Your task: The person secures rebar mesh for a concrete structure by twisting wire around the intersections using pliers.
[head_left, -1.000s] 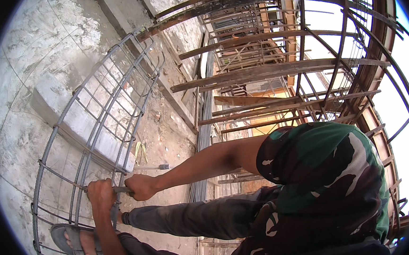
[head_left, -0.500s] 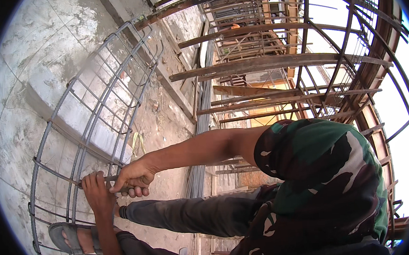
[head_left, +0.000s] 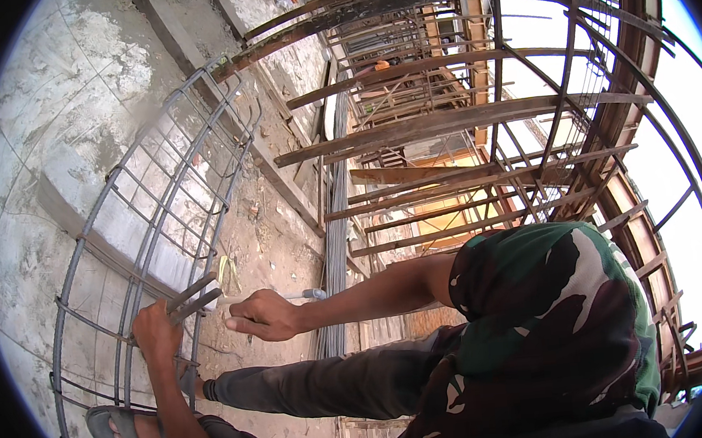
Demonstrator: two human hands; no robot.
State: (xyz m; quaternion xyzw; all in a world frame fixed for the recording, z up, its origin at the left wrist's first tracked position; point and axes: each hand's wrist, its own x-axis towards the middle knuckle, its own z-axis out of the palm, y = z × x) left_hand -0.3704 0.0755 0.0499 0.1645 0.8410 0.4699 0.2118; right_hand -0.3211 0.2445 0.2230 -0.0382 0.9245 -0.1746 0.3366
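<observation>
My left hand [head_left: 158,328] is closed round a tool with two dark handles [head_left: 197,304] that look like those of pincers. They stick out of the fist, spread slightly apart. The tool's other end is hidden in the hand, which is against the rebar cage [head_left: 154,216]. Apart from the tool, my right hand [head_left: 263,315] hovers over the ground with curled fingers and thumb stretched forward. Whatever it may hold is hidden. Behind it shows a pale stick-like thing with a rounded grey-blue end [head_left: 314,293]; whether the hand touches it, I cannot tell.
My sandalled foot [head_left: 109,431] is beside the cage's lower bars. A low concrete ledge [head_left: 95,225] runs behind the cage. Long steel rods [head_left: 339,244] lie on the ground beyond my right arm, and wooden props and beams [head_left: 458,122] stand farther off.
My right hand has come away from the two-handled tool and my left hand, moving back toward my body. The handles now show uncovered. The view has shifted slightly.
</observation>
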